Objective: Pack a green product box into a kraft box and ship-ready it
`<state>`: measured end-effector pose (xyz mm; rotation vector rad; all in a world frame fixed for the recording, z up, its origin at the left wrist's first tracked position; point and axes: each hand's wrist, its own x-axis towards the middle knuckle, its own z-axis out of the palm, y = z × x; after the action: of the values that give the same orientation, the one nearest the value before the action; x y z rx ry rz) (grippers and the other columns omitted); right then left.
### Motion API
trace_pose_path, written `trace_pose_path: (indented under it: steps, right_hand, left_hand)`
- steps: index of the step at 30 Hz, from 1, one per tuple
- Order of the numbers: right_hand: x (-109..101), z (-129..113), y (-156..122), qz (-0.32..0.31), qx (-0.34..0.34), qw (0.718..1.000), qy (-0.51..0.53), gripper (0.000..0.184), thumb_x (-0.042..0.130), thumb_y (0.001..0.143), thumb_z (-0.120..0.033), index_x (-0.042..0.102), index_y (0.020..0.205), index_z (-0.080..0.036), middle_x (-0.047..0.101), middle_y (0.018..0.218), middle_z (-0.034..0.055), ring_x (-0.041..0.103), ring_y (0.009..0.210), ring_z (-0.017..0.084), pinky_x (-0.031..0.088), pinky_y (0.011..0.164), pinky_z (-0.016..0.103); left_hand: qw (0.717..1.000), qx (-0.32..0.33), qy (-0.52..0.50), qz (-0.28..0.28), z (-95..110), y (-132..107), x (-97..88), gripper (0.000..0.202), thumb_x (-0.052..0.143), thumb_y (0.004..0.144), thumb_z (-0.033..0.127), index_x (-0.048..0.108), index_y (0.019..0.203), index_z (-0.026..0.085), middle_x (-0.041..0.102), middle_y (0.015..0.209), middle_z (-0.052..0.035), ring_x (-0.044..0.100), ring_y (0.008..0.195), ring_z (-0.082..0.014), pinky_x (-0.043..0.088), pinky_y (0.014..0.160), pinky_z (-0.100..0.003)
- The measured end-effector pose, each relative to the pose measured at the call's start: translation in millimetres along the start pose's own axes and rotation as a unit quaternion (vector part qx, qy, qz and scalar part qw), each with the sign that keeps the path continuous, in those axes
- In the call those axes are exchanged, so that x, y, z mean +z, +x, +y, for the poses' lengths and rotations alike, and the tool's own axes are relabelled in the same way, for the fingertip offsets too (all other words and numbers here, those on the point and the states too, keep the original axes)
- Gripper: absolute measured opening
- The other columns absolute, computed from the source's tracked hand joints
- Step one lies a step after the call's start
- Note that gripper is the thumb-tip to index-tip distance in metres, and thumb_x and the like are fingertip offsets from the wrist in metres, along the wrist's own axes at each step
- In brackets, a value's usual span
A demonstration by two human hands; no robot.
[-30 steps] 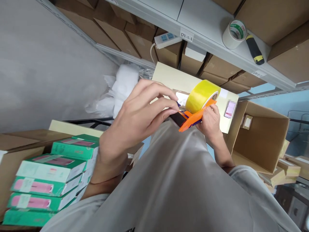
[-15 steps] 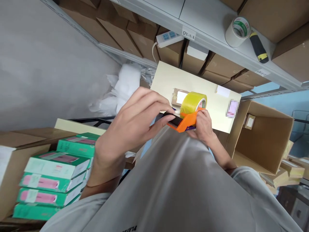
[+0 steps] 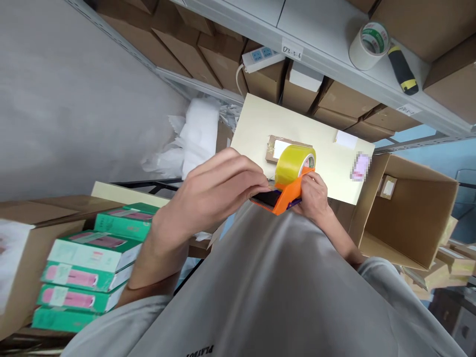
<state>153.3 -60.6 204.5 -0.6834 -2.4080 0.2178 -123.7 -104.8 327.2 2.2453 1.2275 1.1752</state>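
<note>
My right hand is wrapped round the handle of an orange tape dispenser, in front of my shirt. A wide roll of yellow tape is mounted on it. My left hand reaches in from the left, its fingers pressed together at the dispenser's dark front part, just beside the roll. Whatever lies between those fingertips is hidden. Behind the roll, a small brown carton with a white label lies on the cream tabletop, partly covered by the tape.
An open cardboard box stands right of the table. Green boxes are stacked at left. White foam wrap lies behind my left hand. A shelf above bears a tape roll and a black-and-yellow cutter; a power strip hangs below.
My left thumb and fingers have come together at the dispenser, where they were apart before. The dispenser has tilted and dropped slightly in my right hand. More of the carton shows behind the roll.
</note>
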Motion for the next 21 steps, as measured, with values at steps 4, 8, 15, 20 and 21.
trace_pose_path:
  steps: [4, 8, 15, 20, 21]
  right_hand:
    - [4.6, -7.5, -13.1, -0.043, 0.028, 0.998, 0.034, 0.009, 0.071, 0.097, -0.032, 0.069, 0.100, -0.024, 0.071, 0.086, 0.0060, 0.067, 0.084, 0.028, 0.062, 0.091, 0.046]
    - [12.2, -16.4, -27.7, -0.086, 0.072, 0.992, 0.062, 0.008, 0.070, 0.097, -0.032, 0.067, 0.097, -0.024, 0.070, 0.083, 0.0052, 0.069, 0.085, 0.029, 0.063, 0.093, 0.048]
    - [10.9, -21.6, -38.3, -0.133, 0.184, 0.968, 0.107, 0.023, 0.078, 0.102, -0.042, 0.067, 0.107, -0.023, 0.076, 0.094, 0.0096, 0.073, 0.094, 0.032, 0.064, 0.086, 0.047]
    - [11.6, -21.7, -38.1, -0.110, 0.144, 0.972, 0.149, 0.014, 0.073, 0.102, -0.034, 0.068, 0.110, -0.023, 0.077, 0.099, 0.0096, 0.073, 0.099, 0.032, 0.062, 0.097, 0.052]
    - [12.6, -20.8, -37.7, -0.096, 0.135, 0.975, 0.147, 0.011, 0.070, 0.101, -0.032, 0.069, 0.108, -0.024, 0.076, 0.097, 0.0087, 0.072, 0.097, 0.032, 0.061, 0.098, 0.053]
  left_hand:
    - [0.999, 0.025, 0.018, 0.013, -2.9, -10.8, 14.6, 0.021, 0.075, 0.102, 0.011, 0.076, 0.110, 0.030, 0.080, 0.093, -0.0019, 0.062, 0.075, -0.0199, 0.052, 0.065, -0.037]
    - [1.000, -0.026, -0.008, 0.012, -6.0, -35.7, 32.1, 0.021, 0.075, 0.102, 0.016, 0.078, 0.110, 0.035, 0.081, 0.094, -0.0007, 0.066, 0.076, -0.0211, 0.053, 0.065, -0.038]
    - [0.964, -0.255, -0.061, 0.049, -3.8, -66.2, 32.0, 0.019, 0.080, 0.102, 0.048, 0.079, 0.098, 0.030, 0.078, 0.091, -0.0074, 0.073, 0.090, -0.0278, 0.060, 0.087, -0.044]
    - [0.978, -0.175, 0.029, 0.108, 4.4, -56.9, 20.6, 0.008, 0.084, 0.101, 0.036, 0.077, 0.099, 0.032, 0.078, 0.089, -0.0029, 0.074, 0.083, -0.0233, 0.062, 0.078, -0.041]
    - [0.981, -0.143, 0.058, 0.117, 8.4, -55.8, 17.9, 0.007, 0.085, 0.100, 0.032, 0.078, 0.100, 0.032, 0.079, 0.090, -0.0017, 0.074, 0.082, -0.0225, 0.062, 0.075, -0.040]
